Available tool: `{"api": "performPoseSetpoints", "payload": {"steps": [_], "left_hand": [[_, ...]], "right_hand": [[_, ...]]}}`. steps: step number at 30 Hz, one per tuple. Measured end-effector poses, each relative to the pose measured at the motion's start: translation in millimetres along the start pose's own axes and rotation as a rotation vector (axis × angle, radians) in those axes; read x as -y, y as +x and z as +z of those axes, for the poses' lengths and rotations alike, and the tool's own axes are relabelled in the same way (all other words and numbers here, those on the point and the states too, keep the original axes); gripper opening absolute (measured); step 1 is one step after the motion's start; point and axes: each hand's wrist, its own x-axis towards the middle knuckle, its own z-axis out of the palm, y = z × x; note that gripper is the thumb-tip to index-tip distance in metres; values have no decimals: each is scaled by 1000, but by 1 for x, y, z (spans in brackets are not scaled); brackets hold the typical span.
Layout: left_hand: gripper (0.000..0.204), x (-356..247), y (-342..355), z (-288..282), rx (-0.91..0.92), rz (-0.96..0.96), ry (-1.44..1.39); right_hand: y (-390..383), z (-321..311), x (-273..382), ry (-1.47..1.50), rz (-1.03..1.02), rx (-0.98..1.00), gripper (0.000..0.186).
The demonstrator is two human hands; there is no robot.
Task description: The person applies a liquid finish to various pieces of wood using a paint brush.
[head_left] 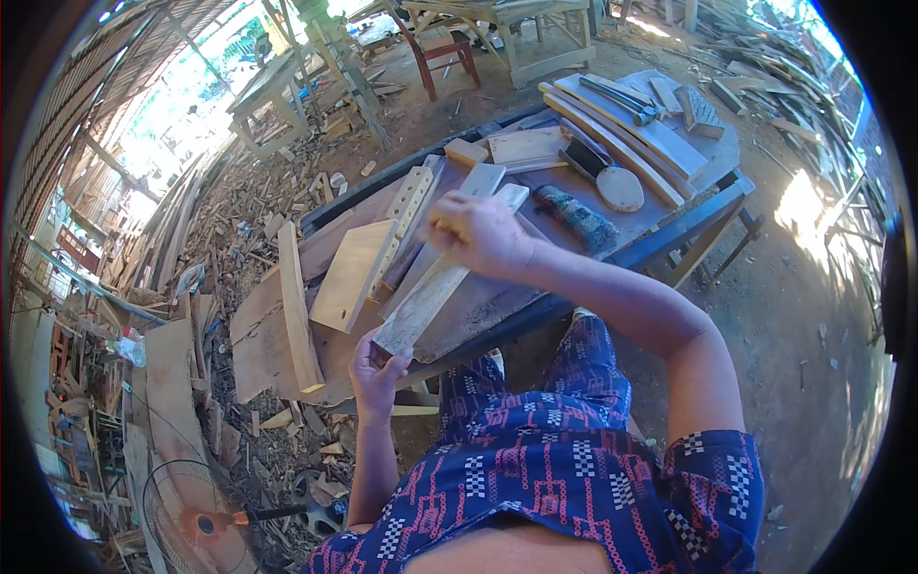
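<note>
A pale, worn wooden board (427, 304) slants across the work table (497, 301) toward me. My left hand (380, 371) is closed around its near end, with the thumb on top. Over the board's far part is my right hand (478, 234), its fingers curled in. Whatever lies inside that hand, if anything, is hidden. Left of the board are a wide light wood block (352, 273) and a strip with a row of holes (411, 206). A long narrow plank (297, 311) lies further left, close to the table's edge.
Long wood strips (622, 143), a rolled speckled cloth (577, 216) and a round wooden disc (620, 189) lie on the table's right half. A standing fan (205, 524) is at lower left. Scrap wood (244, 206) litters the ground. A red chair (448, 57) stands behind.
</note>
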Motion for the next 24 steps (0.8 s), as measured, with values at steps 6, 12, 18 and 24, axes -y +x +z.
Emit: {"api": "performPoseSetpoints", "payload": {"steps": [6, 12, 18, 24], "left_hand": [[29, 7, 3, 0, 34, 89, -93], [25, 5, 5, -7, -11, -181, -281], [38, 9, 6, -7, 31, -376, -435], [44, 9, 5, -5, 44, -471, -489]], "right_hand": [[0, -16, 61, 508, 74, 49, 22], [6, -16, 30, 1043, 628, 53, 22], [3, -14, -77, 967, 961, -306, 25], [1, -38, -147, 739, 839, -576, 21]]}}
